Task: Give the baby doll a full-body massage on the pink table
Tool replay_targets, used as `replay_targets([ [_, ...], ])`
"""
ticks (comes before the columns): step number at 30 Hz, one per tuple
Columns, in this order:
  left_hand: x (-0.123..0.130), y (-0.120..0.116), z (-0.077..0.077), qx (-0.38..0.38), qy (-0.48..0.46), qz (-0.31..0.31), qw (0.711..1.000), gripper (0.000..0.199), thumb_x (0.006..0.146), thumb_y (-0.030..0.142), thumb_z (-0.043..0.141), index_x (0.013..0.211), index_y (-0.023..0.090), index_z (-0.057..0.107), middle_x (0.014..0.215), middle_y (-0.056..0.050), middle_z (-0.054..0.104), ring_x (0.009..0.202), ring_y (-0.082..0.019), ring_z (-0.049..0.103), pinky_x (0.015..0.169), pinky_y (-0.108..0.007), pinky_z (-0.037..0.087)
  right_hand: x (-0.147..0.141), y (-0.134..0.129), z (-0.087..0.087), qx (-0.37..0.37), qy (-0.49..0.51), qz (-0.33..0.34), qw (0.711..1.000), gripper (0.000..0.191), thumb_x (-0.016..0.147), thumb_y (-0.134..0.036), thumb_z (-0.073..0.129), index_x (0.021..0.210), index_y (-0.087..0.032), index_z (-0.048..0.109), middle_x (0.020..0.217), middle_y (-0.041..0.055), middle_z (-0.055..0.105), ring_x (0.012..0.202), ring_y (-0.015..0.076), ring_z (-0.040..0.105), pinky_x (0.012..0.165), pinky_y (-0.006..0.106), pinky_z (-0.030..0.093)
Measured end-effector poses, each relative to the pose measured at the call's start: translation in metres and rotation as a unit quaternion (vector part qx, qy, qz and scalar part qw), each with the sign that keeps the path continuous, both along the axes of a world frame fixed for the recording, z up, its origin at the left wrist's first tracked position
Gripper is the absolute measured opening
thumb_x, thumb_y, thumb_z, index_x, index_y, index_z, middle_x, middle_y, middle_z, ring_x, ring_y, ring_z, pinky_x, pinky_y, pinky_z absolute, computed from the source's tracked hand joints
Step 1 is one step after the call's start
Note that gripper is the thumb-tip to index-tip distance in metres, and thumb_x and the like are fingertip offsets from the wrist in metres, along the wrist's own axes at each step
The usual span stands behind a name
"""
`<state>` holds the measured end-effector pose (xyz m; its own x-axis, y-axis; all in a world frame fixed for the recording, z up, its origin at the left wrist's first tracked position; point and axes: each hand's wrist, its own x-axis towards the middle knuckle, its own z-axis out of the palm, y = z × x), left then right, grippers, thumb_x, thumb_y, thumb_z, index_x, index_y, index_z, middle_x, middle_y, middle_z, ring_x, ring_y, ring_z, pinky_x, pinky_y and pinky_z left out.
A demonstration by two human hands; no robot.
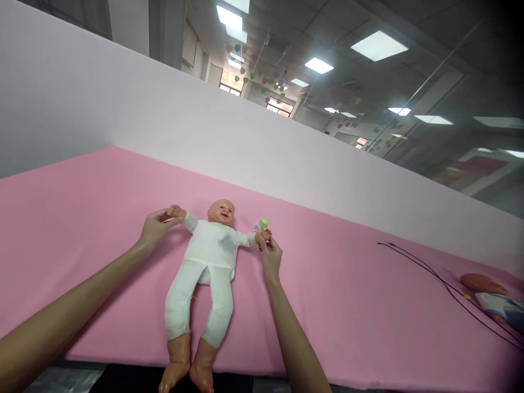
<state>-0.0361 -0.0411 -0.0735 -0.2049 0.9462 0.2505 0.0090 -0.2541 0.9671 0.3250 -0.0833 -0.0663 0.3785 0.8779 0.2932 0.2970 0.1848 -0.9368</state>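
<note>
My left grip [155, 229] open, touching hand of baby doll [210, 251]; right grip [270, 256] pinched on other doll hand [264, 236]. Green-topped item [263, 223] could drop if pinch loosens.

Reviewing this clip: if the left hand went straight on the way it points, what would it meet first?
The left hand would likely meet the doll's plastic hand first, though depth is unclear.

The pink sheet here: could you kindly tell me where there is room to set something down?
Bare sheet lies between the doll and the black cord, and beyond the left hand. Crowded spots: the right hand with the green-capped item, and the second doll.
</note>
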Motion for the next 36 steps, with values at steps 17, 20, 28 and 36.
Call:
replay_targets([
  [17, 0.004, -0.002, -0.008, -0.031, -0.035, 0.041, 0.998, 0.025, 0.079, 0.039, 0.084, 0.092, 0.019, 0.076, 0.095, -0.006, 0.076, 0.091, -0.024, 0.071, 0.087, -0.037, 0.058, -0.003, 0.001, -0.018, 0.012, 0.014, -0.015, 1.000, 0.047, 0.085, -0.063, 0.070, 0.102, -0.019, 0.074, 0.088, 0.0062, 0.071, 0.081, 0.0229, 0.067, 0.073, 0.034, 0.058],
  [20, -0.015, 0.017, -0.013, -0.161, -0.248, 0.100, 0.950, 0.018, 0.077, 0.022, 0.087, 0.081, 0.015, 0.071, 0.087, -0.005, 0.072, 0.084, -0.016, 0.069, 0.087, -0.030, 0.060, 0.028, 0.015, -0.024, -0.051, 0.174, -0.089, 0.979, 0.051, 0.077, -0.065, 0.075, 0.097, -0.018, 0.072, 0.073, 0.0020, 0.065, 0.065, 0.0178, 0.062, 0.062, 0.031, 0.057],
  [28, -0.014, 0.012, -0.008, -0.091, -0.193, 0.084, 0.973, 0.025, 0.079, 0.035, 0.087, 0.085, 0.014, 0.075, 0.087, -0.004, 0.073, 0.083, -0.015, 0.069, 0.082, -0.028, 0.059, 0.024, 0.009, -0.014, 0.008, 0.201, -0.036, 0.979, 0.050, 0.079, -0.056, 0.082, 0.110, -0.017, 0.074, 0.088, 0.0038, 0.073, 0.065, 0.0134, 0.059, 0.062, 0.027, 0.056],
  [36, 0.029, -0.026, -0.006, 0.396, 0.375, -0.112, 0.830, 0.014, 0.099, 0.025, 0.065, 0.104, 0.024, 0.079, 0.101, -0.006, 0.080, 0.095, -0.020, 0.074, 0.077, -0.029, 0.057, -0.024, -0.030, -0.008, 0.160, -0.351, 0.278, 0.879, 0.024, 0.105, -0.031, 0.056, 0.117, -0.027, 0.076, 0.119, 0.0087, 0.074, 0.105, 0.0242, 0.069, 0.089, 0.038, 0.056],
])
